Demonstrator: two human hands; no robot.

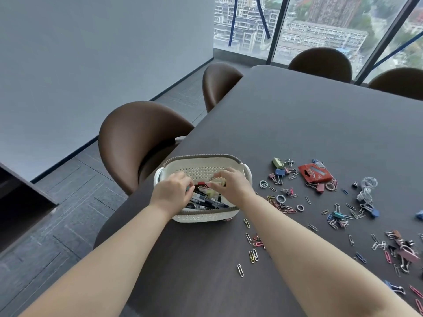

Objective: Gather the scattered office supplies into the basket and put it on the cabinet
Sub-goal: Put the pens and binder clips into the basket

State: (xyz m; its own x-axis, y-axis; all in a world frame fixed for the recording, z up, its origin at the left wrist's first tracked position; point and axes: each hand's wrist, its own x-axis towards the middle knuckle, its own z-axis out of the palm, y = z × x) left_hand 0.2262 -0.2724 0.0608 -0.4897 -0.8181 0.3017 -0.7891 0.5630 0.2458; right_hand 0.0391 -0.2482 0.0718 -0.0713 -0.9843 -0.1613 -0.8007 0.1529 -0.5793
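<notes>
Basket (201,218) of light, stiff plastic sits at the table's (297,133) near left edge, part filled with pens (207,203); lift it level by both side handles (247,172). The right hand (231,184) pinches a pale pen (217,183) over it. The left hand (171,191) curls among the pens, grip unclear. Clips (253,256) are scattered to the right.

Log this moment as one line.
step: filling basket | left grip: inside basket, over pens, hold unclear | right grip: pinching pale pen | clips: scattered on table
</notes>
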